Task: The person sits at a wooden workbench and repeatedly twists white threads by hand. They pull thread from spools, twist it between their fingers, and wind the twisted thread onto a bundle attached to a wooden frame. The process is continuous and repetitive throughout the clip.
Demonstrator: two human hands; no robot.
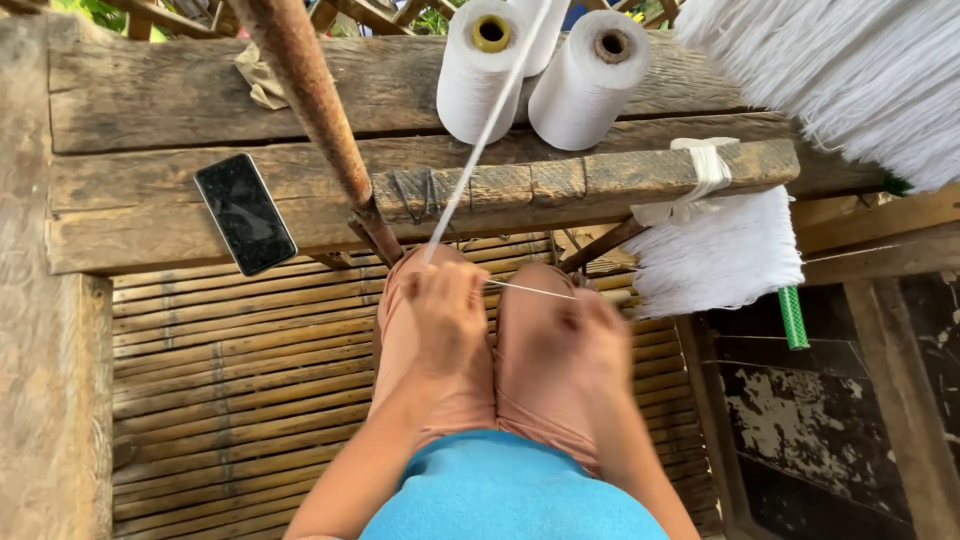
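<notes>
Drawing white yarn (470,165) off the cones (480,70): left hand (447,300) pinching it, blurred right hand (590,325) apparently too; next needs steady tension.

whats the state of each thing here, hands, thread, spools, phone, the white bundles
left hand: closed on the white thread, blurred
right hand: closed on the thread's other end, blurred
white thread: taut, running from the spools to the left hand, then across to the right
spools: lying on the beam, full
phone: flat on the beam, screen dark
white yarn bundle: tied to the wooden bar, hanging
</notes>
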